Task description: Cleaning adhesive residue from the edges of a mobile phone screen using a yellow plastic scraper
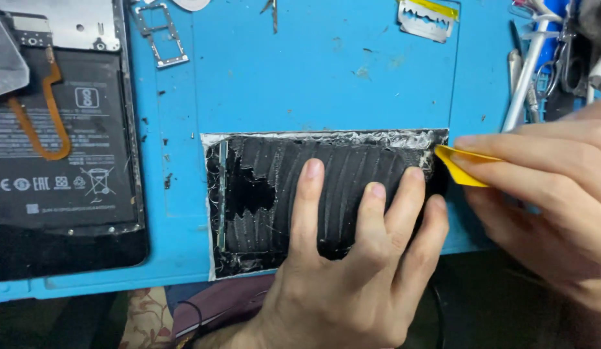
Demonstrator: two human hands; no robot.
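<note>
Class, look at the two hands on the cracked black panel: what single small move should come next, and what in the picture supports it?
Probably slide the yellow pick leftward along the panel's top edge. The right hand pinches the pick at the upper right corner of the cracked panel, the left hand presses the panel flat on the blue mat, and whitish residue lines that edge.

A blue work mat (326, 71) covers the bench, evenly lit.

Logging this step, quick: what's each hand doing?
Left hand: open, fingers pressing flat on the broken screen.
Right hand: closed, pinching a yellow pick.
</note>
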